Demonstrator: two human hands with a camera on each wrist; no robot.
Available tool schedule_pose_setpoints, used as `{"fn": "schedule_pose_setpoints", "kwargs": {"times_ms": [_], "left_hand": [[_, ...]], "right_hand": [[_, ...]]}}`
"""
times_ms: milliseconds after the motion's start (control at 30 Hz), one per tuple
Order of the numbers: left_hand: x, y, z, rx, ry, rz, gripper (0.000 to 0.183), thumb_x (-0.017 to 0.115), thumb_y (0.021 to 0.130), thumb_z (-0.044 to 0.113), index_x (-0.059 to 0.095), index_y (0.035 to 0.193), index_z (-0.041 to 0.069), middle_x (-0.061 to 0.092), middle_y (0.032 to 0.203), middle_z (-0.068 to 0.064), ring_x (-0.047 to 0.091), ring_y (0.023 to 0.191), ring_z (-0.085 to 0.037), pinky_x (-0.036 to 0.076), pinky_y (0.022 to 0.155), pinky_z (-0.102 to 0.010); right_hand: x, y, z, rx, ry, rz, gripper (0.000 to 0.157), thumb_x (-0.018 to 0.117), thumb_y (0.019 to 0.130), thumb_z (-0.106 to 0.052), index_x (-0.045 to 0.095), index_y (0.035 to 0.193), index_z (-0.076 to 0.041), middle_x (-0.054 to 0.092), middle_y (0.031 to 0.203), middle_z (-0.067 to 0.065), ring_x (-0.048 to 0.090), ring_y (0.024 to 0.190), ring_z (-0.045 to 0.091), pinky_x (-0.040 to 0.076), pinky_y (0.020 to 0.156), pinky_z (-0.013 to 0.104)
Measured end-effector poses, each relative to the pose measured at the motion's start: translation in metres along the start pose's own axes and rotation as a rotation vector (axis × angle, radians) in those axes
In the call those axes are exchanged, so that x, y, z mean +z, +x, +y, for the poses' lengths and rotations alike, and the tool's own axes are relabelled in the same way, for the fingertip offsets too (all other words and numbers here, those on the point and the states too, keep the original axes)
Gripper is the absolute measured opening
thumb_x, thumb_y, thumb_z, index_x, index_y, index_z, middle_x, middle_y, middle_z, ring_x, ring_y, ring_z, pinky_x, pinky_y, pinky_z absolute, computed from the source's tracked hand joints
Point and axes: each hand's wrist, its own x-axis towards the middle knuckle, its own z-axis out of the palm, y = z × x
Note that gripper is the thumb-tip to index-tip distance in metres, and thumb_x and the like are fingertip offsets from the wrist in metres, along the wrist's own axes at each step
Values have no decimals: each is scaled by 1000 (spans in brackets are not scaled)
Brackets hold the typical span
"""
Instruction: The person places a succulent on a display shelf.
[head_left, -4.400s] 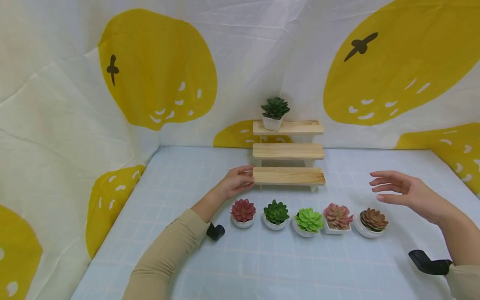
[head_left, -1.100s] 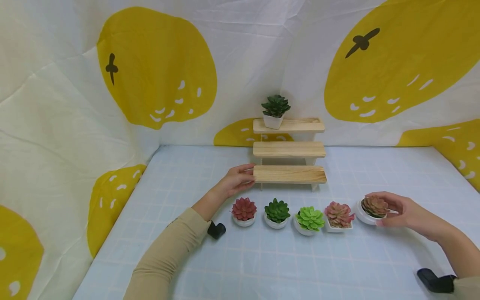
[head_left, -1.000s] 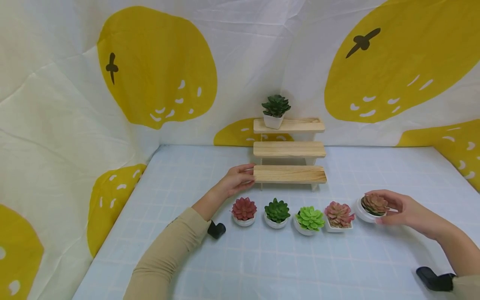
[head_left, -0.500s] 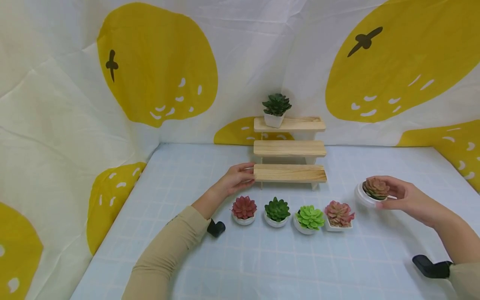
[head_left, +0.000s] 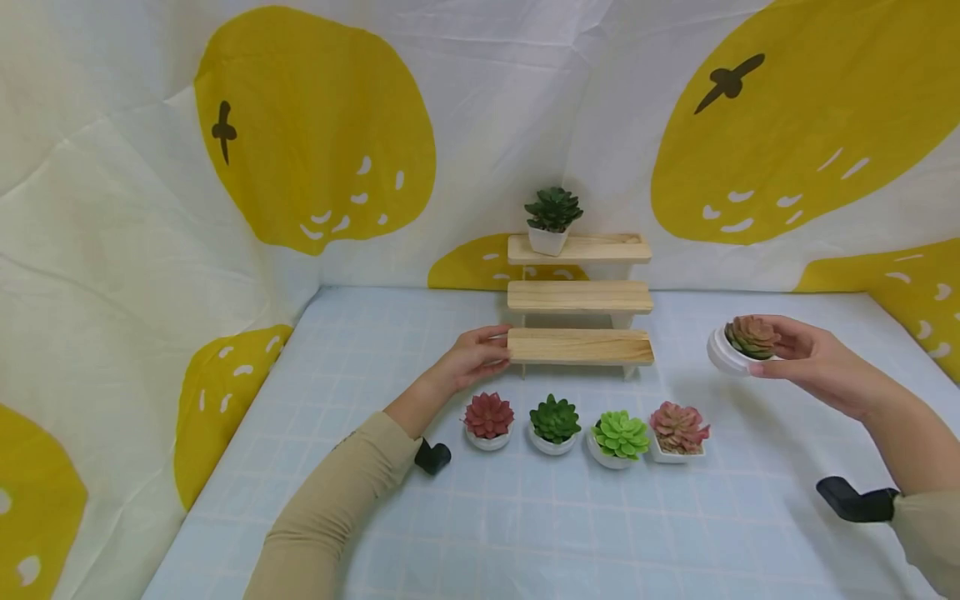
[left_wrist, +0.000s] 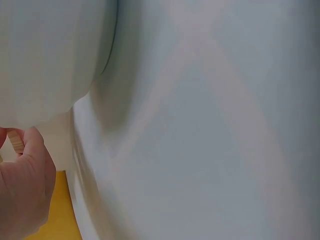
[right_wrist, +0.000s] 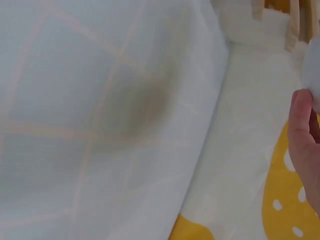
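Note:
In the head view my right hand [head_left: 821, 362] grips a round white pot with a brownish-red succulent [head_left: 752, 336], lifted above the table to the right of a wooden three-tier stand [head_left: 580, 345]. The pot tilts a little to the left. In the right wrist view only an edge of the white pot [right_wrist: 311, 75] shows past my fingers. My left hand [head_left: 474, 360] holds the left end of the stand's lowest shelf between thumb and fingers. A dark green succulent in a white pot [head_left: 553, 218] stands on the left of the top shelf.
In front of the stand, a row of potted succulents lies across the table [head_left: 480, 533]: dark red [head_left: 488, 416], dark green [head_left: 554, 420], bright green [head_left: 620, 435] and pink [head_left: 678, 428]. A white cloth [head_left: 495, 100] with yellow fruit shapes hangs behind and at the left.
My right hand has closed on the brownish-red succulent's pot at the row's right end and raised it off the table, away from me. The left hand has stayed on the stand.

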Motion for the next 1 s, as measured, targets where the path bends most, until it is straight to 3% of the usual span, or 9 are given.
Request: {"fn": "schedule_pose_setpoints", "kwargs": {"times_ms": [367, 500, 733, 1000], "left_hand": [[-1, -1, -2, -1, 2, -10, 53, 54, 87, -11, 44, 137, 4, 48, 134, -19, 54, 101, -22, 49, 87, -34], [-1, -1, -2, -8, 1, -8, 54, 54, 87, -11, 44, 138, 4, 48, 135, -18, 54, 102, -22, 48, 89, -34], [-1, 0, -2, -11, -8, 1, 53, 55, 87, -11, 45, 137, 4, 49, 133, -18, 55, 100, -22, 50, 85, -33], [0, -1, 1, -9, -11, -7, 53, 54, 87, -11, 45, 137, 4, 48, 134, -18, 54, 102, -22, 46, 92, -38]], "right_hand": [[-4, 17, -20, 69, -1, 38, 48, 58, 92, -7, 39, 130, -30, 48, 113, -20, 47, 97, -2, 46, 76, 12], [-4, 24, -26, 114, -30, 45, 55, 58, 92, -14, 31, 140, -19, 42, 115, -14, 43, 100, 2, 45, 77, 11], [-5, 34, -40, 156, -21, 53, 58, 58, 93, -19, 26, 142, -18, 38, 121, -3, 40, 103, 8, 44, 79, 12], [-1, 48, -56, 185, 2, 75, 70, 59, 93, -26, 18, 148, -11, 32, 130, 5, 36, 109, 17, 44, 79, 11]]}}
